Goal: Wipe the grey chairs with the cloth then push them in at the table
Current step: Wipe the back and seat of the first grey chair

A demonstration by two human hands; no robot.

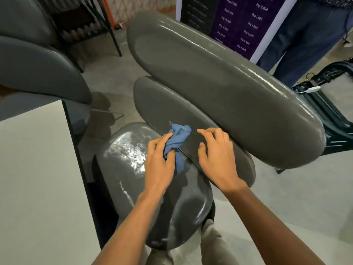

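A grey padded chair (219, 88) stands right in front of me, with two stacked backrest pads and a shiny seat (122, 159) below. My left hand (159, 161) grips a bunched blue cloth (177, 140) where the seat meets the lower backrest pad. My right hand (215, 157) hovers over or rests on the lower pad beside the cloth, fingers bent and spread, holding nothing. A second grey chair (38, 64) stands at the upper left, beyond the table (38, 178).
The white table with a dark edge fills the lower left, close beside the seat. A person in dark trousers (305, 35) stands at the upper right by a purple price banner (244, 22). A dark green frame (334, 96) sits behind the chair. Concrete floor all round.
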